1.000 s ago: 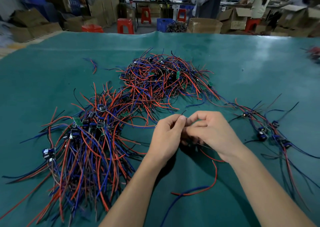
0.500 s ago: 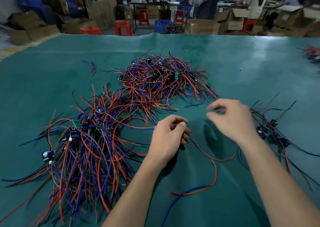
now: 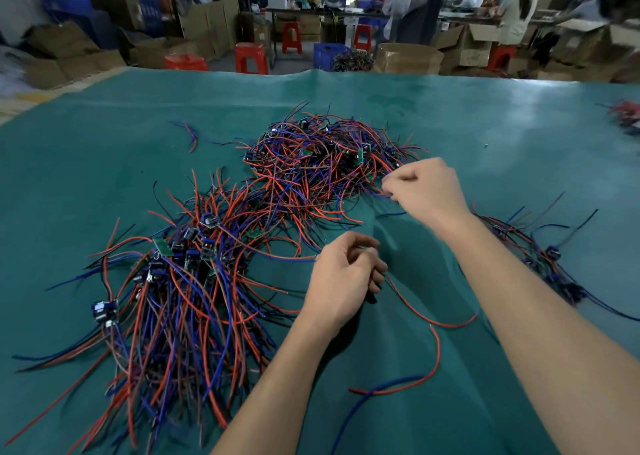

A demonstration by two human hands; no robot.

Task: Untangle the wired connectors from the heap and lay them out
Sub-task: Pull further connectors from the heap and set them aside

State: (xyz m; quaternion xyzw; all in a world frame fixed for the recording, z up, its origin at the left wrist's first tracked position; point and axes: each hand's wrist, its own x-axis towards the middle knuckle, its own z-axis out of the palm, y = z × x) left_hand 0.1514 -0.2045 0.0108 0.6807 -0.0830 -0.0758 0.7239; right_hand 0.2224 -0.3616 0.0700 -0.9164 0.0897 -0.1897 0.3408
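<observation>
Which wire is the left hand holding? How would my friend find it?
Start on the green mat, at the left hand in the middle. A loose red wire trails from it toward the person. Unlike the tangled heap, it lies alone.

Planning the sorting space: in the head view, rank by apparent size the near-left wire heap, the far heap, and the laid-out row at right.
1. Near-left heap, though nearness inflates it.
2. Far heap.
3. Laid-out row, partly hidden.

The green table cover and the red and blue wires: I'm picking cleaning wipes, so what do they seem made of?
Green table cover: probably vinyl or coated fabric; soft sheen, creases.
Red and blue wires: seemingly plastic-insulated; smooth, bending freely.
</observation>
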